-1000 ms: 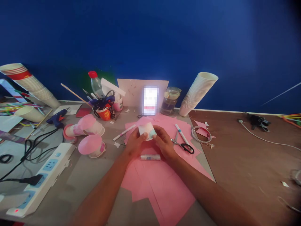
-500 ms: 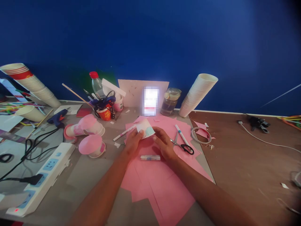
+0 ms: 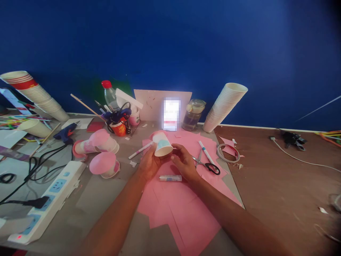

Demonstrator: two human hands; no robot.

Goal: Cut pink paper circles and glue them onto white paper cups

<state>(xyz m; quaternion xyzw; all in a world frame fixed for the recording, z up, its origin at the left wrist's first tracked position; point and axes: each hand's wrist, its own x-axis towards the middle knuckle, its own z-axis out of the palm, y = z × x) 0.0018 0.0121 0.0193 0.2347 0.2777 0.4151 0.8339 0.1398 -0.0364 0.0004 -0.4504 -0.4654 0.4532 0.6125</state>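
My left hand (image 3: pixel 150 163) grips a white paper cup (image 3: pixel 162 146) with a blue-green print, and a pink paper disc caps its far end. My right hand (image 3: pixel 184 165) is beside the cup, fingers apart, its fingertips very close to the cup's side. Directly below my hands lies a white glue stick (image 3: pixel 170 178) on overlapping pink paper sheets (image 3: pixel 183 217). Black-handled scissors (image 3: pixel 207 167) and a white marker (image 3: pixel 206 152) lie to the right, and a thin pink-and-white marker (image 3: pixel 140 151) lies to the left.
Left of the paper are pink-capped cups (image 3: pixel 103 165) lying on their sides, a glue gun (image 3: pixel 65 133) and a white power strip (image 3: pixel 50 199). Behind stand a bottle (image 3: pixel 109 96), a jar (image 3: pixel 193 114) and a stack of cups (image 3: pixel 223 106), against a blue wall.
The cup has turned in my hands, its pink-capped end now facing up and away. My right hand has eased off to the right, and my left hand holds the cup.
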